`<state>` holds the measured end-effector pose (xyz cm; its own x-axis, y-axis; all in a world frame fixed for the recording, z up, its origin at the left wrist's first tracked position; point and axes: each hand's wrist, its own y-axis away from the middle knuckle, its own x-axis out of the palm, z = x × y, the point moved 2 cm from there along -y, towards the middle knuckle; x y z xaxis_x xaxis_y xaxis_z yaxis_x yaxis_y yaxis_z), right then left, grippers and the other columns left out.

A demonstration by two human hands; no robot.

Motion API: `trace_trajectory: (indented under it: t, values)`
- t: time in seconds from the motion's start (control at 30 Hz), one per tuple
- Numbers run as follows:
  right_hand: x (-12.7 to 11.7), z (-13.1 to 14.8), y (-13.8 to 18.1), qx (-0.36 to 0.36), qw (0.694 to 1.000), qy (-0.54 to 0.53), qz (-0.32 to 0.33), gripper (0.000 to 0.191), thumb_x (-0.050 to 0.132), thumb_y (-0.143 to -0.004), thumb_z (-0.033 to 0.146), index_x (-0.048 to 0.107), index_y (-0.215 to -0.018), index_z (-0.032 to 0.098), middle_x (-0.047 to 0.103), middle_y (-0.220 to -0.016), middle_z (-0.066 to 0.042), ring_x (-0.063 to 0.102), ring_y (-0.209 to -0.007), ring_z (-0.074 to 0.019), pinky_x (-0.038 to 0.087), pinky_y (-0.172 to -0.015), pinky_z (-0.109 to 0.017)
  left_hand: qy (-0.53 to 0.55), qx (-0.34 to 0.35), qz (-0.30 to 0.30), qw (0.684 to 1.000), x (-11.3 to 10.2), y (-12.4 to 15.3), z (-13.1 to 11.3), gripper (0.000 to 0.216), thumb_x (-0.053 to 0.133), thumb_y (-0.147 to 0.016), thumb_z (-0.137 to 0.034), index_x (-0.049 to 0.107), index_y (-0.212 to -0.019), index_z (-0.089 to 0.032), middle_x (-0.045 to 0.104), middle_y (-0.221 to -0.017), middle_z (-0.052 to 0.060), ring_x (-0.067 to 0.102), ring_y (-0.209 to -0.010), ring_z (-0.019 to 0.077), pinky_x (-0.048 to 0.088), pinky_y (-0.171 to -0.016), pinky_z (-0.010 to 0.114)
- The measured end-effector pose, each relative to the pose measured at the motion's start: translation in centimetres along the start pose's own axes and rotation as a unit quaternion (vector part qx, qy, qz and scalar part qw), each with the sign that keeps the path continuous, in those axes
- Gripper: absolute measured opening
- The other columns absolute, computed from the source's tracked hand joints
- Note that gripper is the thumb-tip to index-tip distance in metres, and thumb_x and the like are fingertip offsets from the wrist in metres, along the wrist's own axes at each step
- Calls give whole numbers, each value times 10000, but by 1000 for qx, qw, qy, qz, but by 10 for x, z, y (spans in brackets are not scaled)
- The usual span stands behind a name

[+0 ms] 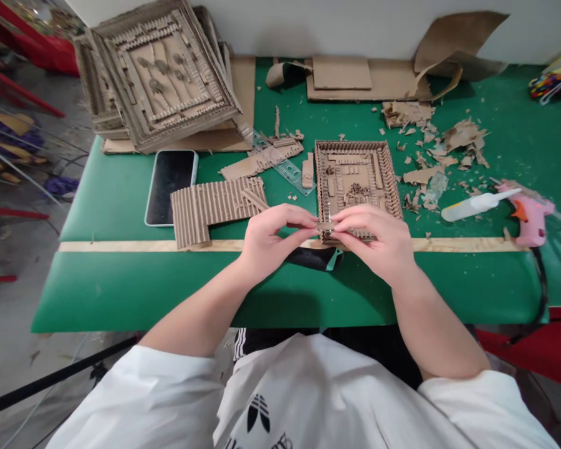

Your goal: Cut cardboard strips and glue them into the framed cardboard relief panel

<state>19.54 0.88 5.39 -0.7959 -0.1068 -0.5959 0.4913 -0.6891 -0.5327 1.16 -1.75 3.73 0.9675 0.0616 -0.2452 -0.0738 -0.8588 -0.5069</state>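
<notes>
My left hand (272, 238) and my right hand (373, 240) meet over the near edge of a green table (121, 287). Both pinch the ends of a thin cardboard strip (325, 225) between thumb and fingers. Just beyond the strip lies a small cardboard frame picture (355, 178) with a ribbed border and small glued pieces inside. A dark tool with a teal tip (320, 259) lies under my hands.
A corrugated cardboard sheet (212, 209), a phone (171, 186) and a clear ruler (280, 163) lie to the left. Finished cardboard frames (161, 72) are stacked at the back left. A pink glue gun (526, 212) and cardboard scraps (442, 146) lie on the right.
</notes>
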Motion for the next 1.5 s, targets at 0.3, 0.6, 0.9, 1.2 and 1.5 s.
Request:
trace_trajectory:
  t: [0.3, 0.6, 0.9, 1.2, 1.5]
  values:
    - [13, 2, 3, 11, 999, 29, 12, 189, 602, -829, 201, 684, -1000, 187, 698, -913, 2, 653, -856, -60, 536, -784, -161, -42, 22, -19, 999, 7, 6, -1, 91, 700, -778, -206, 647, -841, -167, 704, -793, 17, 674, -735, 115, 555, -638, 184]
    - [8, 2, 0, 23, 998, 54, -9, 135, 629, -813, 233, 708, -912, 187, 700, -851, 8, 656, -790, -53, 526, -750, -150, -126, 21, 7, 992, 2, 2, -5, 110, 706, -770, -174, 700, -879, -163, 748, -840, 8, 698, -744, 102, 558, -700, 158]
    - [8, 4, -1, 4, 998, 61, -13, 107, 626, -814, 220, 703, -867, 169, 697, -811, 6, 647, -745, -46, 510, -719, -142, -159, 81, -16, 984, 1, 2, -8, 39, 711, -767, -179, 713, -805, -171, 750, -771, 2, 698, -682, 97, 554, -679, 155]
    - [5, 1, 1, 56, 996, 72, -13, 105, 636, -807, 265, 720, -832, 207, 698, -770, 27, 644, -694, -46, 496, -665, -133, -174, 40, -18, 984, 1, 2, -10, 31, 695, -783, -182, 723, -793, -188, 750, -762, -18, 695, -663, 93, 543, -651, 149]
    - [2, -6, 2, 197, 980, 17, 8, 159, 621, -812, 328, 727, -779, 215, 693, -765, 19, 630, -669, -58, 513, -651, -147, -145, -61, -45, 987, -1, 3, -5, 77, 681, -798, -225, 729, -854, -204, 750, -780, -31, 702, -677, 111, 562, -665, 182]
